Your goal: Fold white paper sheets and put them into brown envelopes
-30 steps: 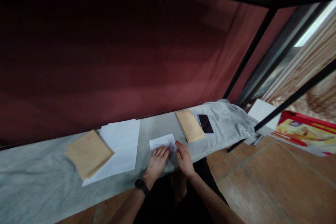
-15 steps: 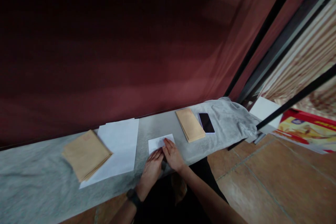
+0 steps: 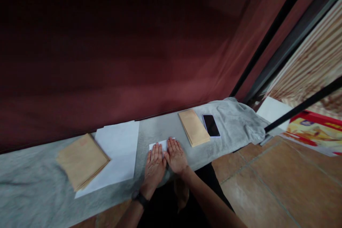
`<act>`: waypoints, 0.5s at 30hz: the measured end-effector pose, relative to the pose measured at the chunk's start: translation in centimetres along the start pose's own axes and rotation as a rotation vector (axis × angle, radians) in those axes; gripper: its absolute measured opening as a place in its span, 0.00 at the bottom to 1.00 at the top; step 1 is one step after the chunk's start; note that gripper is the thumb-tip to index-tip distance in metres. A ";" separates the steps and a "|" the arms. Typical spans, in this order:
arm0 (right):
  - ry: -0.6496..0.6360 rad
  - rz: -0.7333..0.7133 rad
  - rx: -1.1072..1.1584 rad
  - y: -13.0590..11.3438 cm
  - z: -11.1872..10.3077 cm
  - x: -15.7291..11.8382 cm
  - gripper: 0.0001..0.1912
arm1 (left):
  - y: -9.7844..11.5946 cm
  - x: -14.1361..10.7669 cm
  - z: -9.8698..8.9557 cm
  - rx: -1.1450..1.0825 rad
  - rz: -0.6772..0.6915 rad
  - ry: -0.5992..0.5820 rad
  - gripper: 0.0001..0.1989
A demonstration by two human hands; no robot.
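A small white sheet of folded paper (image 3: 162, 144) lies on the grey cloth, mostly covered by both hands. My left hand (image 3: 155, 165) rests flat on its left part, fingers stretched out. My right hand (image 3: 176, 156) presses flat on its right part, fingers extended and thumb near the left hand. To the right lies a stack of brown envelopes (image 3: 194, 127). Left of my hands are larger white paper sheets (image 3: 121, 149), partly under another pile of brown envelopes (image 3: 84, 160).
A phone (image 3: 211, 125) lies beside the right envelope stack. The grey cloth (image 3: 235, 124) covers a narrow bench along a dark red panel (image 3: 133, 78). Black metal bars (image 3: 269, 35) stand at the right. A red and yellow box (image 3: 315, 131) sits on the tiled floor.
My hands have spread apart and flattened over the small paper, covering more of it. My left fingers have straightened. The view has shifted slightly.
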State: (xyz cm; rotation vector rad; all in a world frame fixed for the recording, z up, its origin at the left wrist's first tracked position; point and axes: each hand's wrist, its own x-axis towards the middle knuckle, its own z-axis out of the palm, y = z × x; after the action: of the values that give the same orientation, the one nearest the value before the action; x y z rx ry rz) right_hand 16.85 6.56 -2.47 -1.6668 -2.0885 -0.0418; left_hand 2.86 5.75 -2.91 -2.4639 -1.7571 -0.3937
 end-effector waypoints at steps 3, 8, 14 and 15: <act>0.031 -0.010 -0.042 0.7 0.0 -0.6 0.32 | -0.5 -0.1 -0.3 -0.016 -0.034 0.040 0.31; 0.076 -0.043 -0.059 1.8 -0.7 -1.8 0.34 | -1.6 -0.9 -0.8 -0.013 -0.085 0.083 0.35; 0.077 -0.073 -0.028 2.3 -2.0 -4.2 0.34 | -2.1 -1.1 -1.5 -0.027 -0.145 0.123 0.32; 0.075 -0.081 -0.025 2.2 -2.2 -4.7 0.34 | -1.7 -1.0 -1.6 -0.031 -0.163 0.135 0.32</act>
State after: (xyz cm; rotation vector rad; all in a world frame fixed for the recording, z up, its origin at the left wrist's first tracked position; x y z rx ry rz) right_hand 20.39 2.19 -2.86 -1.5701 -2.1063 -0.1540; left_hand 0.69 5.07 -1.70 -2.2612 -1.9137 -0.5907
